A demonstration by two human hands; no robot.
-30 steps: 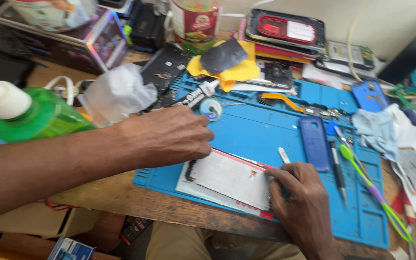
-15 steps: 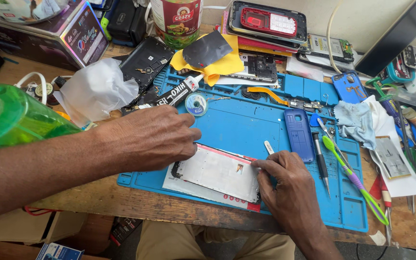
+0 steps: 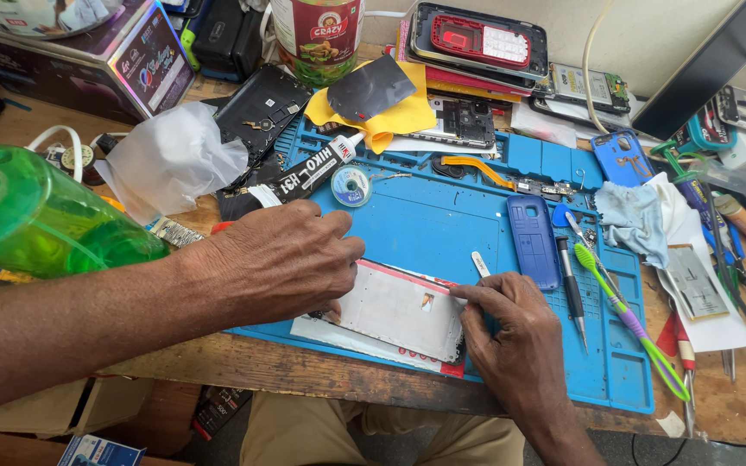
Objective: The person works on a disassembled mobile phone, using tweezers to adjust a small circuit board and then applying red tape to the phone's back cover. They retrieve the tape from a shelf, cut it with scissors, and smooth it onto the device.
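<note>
On a cluttered worktop (image 3: 321, 371), 2 hands work a white phone panel (image 3: 399, 309) lying at the near edge of a blue repair mat (image 3: 442, 220). The left hand (image 3: 282, 259) presses flat on the panel's left end, fingers spread — gripping nothing. The right hand (image 3: 515, 341) pinches a thin pale tool (image 3: 479, 263) at the panel's right edge. Left of the mat lies a green bottle (image 3: 41, 224).
</note>
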